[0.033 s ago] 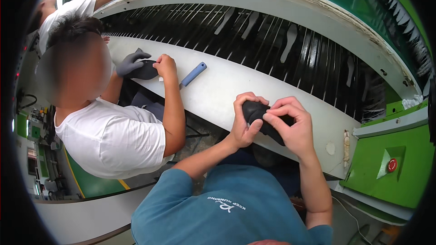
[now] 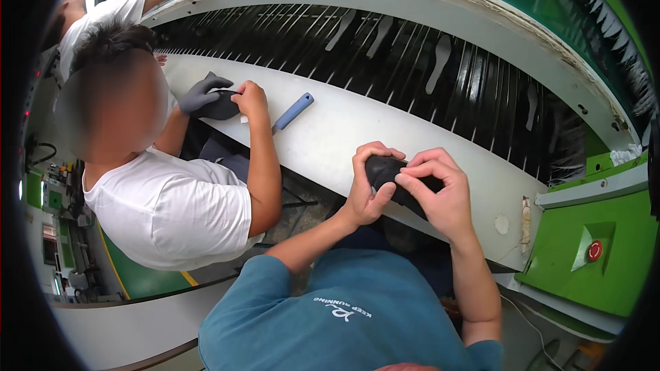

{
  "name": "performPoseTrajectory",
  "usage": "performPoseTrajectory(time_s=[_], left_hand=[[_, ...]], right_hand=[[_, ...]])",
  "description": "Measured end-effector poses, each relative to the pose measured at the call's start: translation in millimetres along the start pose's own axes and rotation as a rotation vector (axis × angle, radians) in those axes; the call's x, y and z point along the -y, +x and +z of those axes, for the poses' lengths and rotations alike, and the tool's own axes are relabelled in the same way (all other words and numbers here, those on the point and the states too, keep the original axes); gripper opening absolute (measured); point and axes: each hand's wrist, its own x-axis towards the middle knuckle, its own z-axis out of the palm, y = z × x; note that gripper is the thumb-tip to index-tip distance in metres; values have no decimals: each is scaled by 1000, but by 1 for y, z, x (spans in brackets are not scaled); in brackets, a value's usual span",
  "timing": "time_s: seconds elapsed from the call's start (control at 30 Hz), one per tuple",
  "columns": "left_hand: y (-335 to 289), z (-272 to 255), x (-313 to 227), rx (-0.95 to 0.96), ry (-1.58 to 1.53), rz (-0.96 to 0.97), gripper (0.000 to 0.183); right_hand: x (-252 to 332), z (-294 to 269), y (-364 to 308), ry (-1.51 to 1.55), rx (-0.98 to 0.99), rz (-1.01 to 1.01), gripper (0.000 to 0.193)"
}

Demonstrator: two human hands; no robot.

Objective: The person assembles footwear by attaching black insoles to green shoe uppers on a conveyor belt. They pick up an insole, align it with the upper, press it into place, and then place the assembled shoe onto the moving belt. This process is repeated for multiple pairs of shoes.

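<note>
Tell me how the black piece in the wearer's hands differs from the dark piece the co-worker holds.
Grip: the black piece is between the wearer's bare left hand and bare right hand; the dark piece is between the co-worker's grey-gloved hand and bare hand.
Pose: the black piece slants down to the right in the picture; the dark piece lies nearly level.
Shared: both are dark and held two-handed.

Factory with green machine panel (image 2: 581,282)
</note>
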Motion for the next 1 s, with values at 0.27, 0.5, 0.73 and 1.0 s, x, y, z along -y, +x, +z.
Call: performPoseTrajectory(time_s=[0.27, 0.5, 0.73, 1.0], left_hand=[[-37, -15, -18, -4, -31, -140, 59], [-42, -5, -13, -50, -161, -147, 64], [-39, -2, -24, -77, 53, -133, 58], [-30, -10, -8, -47, -88, -147, 52]], right_hand=[[-4, 9, -21, -296, -10, -92, 16], [-7, 1, -25, -289, 123, -105, 14], [-5, 3, -19, -350, 145, -69, 19], [-24, -10, -32, -510, -42, -99, 38]])
